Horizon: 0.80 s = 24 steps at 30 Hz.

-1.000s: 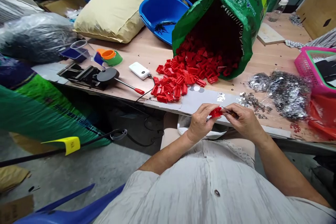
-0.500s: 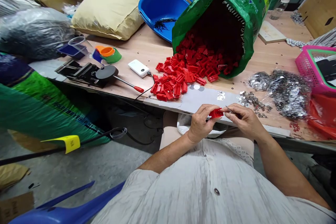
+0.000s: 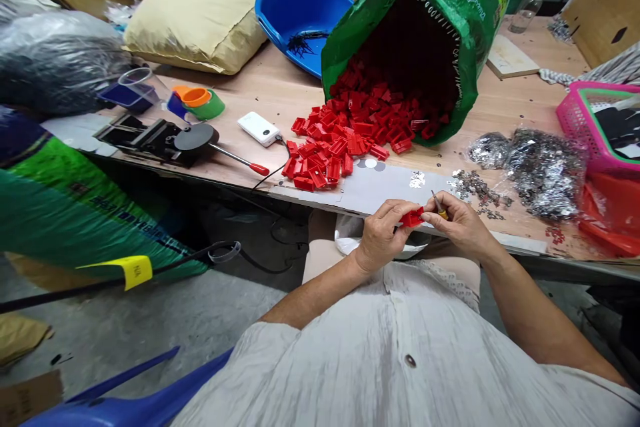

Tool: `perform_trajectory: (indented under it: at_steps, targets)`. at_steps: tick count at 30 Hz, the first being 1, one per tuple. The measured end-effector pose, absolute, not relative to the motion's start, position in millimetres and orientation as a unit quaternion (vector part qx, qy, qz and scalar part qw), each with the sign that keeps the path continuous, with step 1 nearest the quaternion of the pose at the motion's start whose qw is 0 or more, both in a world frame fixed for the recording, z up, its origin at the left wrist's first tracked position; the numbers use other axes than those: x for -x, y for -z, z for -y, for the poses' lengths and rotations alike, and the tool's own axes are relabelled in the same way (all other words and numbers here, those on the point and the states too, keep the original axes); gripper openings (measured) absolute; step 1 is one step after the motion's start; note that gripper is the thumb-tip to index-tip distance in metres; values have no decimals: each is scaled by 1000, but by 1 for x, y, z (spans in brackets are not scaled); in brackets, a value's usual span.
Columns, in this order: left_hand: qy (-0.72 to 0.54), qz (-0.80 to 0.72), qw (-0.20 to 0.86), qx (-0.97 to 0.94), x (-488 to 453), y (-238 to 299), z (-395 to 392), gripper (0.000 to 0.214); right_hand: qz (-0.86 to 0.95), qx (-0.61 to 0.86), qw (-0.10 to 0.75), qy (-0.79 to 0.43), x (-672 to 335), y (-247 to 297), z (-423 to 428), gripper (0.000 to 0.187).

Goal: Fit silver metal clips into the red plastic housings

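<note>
My left hand (image 3: 381, 235) pinches a small red plastic piece (image 3: 412, 217) just in front of the table's near edge. Touching that piece from the right, my right hand (image 3: 459, 225) grips a small screwdriver-like tool (image 3: 439, 206) with a thin metal tip pointing up. Beyond my hands a heap of the same red pieces (image 3: 350, 137) spills out of a tipped green sack (image 3: 435, 20) onto the wooden table (image 3: 280, 97). Loose small metal parts (image 3: 475, 188) lie just past my right hand.
Clear bags of metal parts (image 3: 537, 170) sit right, beside a pink basket (image 3: 580, 127). A blue basin (image 3: 300, 17), tan sack (image 3: 200, 13), white power bank (image 3: 259, 129), black press tool (image 3: 165, 140) and coloured cups (image 3: 197, 103) lie left. Another person stands behind the table.
My right hand has turned so the tool's metal tip now points upward instead of lying across the piece. The view has drifted slightly; both hands stay at the same spot.
</note>
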State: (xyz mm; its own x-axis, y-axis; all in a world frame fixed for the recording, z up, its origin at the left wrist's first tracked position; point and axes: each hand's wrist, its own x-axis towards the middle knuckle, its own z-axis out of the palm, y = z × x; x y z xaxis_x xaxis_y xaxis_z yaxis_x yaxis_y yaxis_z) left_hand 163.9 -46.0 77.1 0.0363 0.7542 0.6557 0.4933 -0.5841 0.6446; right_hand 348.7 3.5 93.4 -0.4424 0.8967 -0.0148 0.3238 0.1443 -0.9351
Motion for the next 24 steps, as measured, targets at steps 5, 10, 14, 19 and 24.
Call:
perform_trajectory:
  at_steps: [5,10,14,19,24]
  targets:
    - [-545,-428,111,-712,-167,-74,46,20,679,421,285,-529,-347,-93,-4,25]
    - [-537,-435,132,-711,-167,-66,46,21,662,422,278,-553,-346,-86,-3,30]
    - [-530,-429,161,-713,-166,-58,49,22,612,417,249,-623,-347,-80,1,35]
    - [-536,-416,187,-711,-163,-48,51,23,537,391,253,-703,-349,-71,8,36]
    - [-550,-359,249,-712,-155,-45,47,25,458,356,235,-780,-349,-59,14,39]
